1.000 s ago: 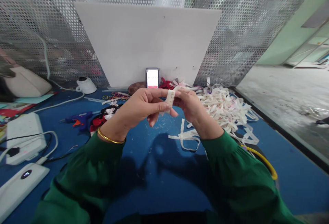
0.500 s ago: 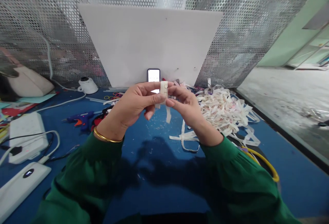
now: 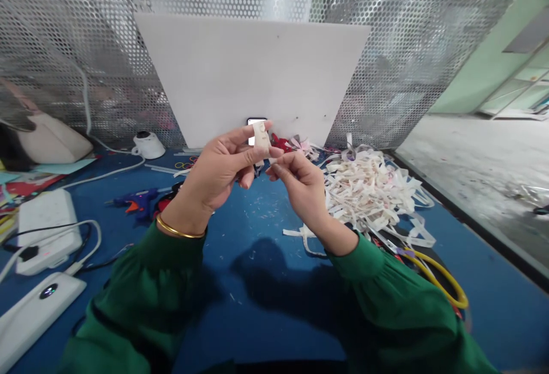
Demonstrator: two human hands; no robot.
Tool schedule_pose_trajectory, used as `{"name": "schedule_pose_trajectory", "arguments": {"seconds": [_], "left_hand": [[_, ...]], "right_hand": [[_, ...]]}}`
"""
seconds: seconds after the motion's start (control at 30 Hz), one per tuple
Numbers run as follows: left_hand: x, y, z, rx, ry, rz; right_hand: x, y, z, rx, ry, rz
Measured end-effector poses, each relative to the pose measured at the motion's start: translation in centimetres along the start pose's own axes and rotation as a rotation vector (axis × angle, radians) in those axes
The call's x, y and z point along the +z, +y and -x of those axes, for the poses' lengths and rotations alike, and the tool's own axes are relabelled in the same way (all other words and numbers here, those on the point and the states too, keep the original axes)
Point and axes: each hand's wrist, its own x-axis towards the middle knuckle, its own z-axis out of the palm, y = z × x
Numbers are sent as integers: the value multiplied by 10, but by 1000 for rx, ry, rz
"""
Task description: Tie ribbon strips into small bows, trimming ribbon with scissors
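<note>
A cream-coloured fabric ribbon (image 3: 261, 136) is held up over the middle of the table, its upper part looped over an index finger. My left hand (image 3: 218, 165), with a gold bangle at the wrist, pinches it between thumb and forefinger. Close beside it, my right hand (image 3: 302, 185) has thumb and fingertips pressed together at the ribbon's lower right; a small bit of pale ribbon shows there. Behind the hands stands a lit phone (image 3: 251, 134), partly covered. More loose ribbon (image 3: 293, 232) lies on the table below my right hand.
A big heap of cream ribbon pieces (image 3: 369, 185) lies at the right, with yellow-handled scissors (image 3: 446, 282) nearer me. At the left are a blue glue gun (image 3: 139, 201), a power strip (image 3: 47, 231) and a power bank (image 3: 40, 317). A white board (image 3: 257, 76) leans at the back.
The ribbon has shifted a little left and up with my left hand. My right hand has moved lower, its fingers closing together. The dangling ribbon tail no longer shows below the hands.
</note>
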Motion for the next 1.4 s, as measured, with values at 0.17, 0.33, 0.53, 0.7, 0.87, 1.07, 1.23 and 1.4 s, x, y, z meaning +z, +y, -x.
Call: {"name": "schedule_pose_trajectory", "arguments": {"seconds": [0.17,0.33,0.53,0.7,0.87,1.07,1.23,1.4], "left_hand": [[1,-6,-3,21,30,-30],[1,-8,-3,66,42,-149],[4,-3,-1,75,-33,-334],[3,-7,-2,75,-157,-378],[5,-7,-1,66,-239,-367],[11,-7,0,68,-167,-383],[13,-8,1,63,-99,-424],[14,-9,2,51,-75,-439]], "right_hand": [[3,-12,5,-11,6,108],[1,-26,6,25,16,122],[-7,-35,3,57,16,17],[-15,-38,-3,110,5,-51],[-19,-38,-7,164,-10,-99],[-21,-41,-7,187,-64,-113],[-25,-46,-9,171,-46,-134],[-35,-49,-12,128,-35,-47]]}}
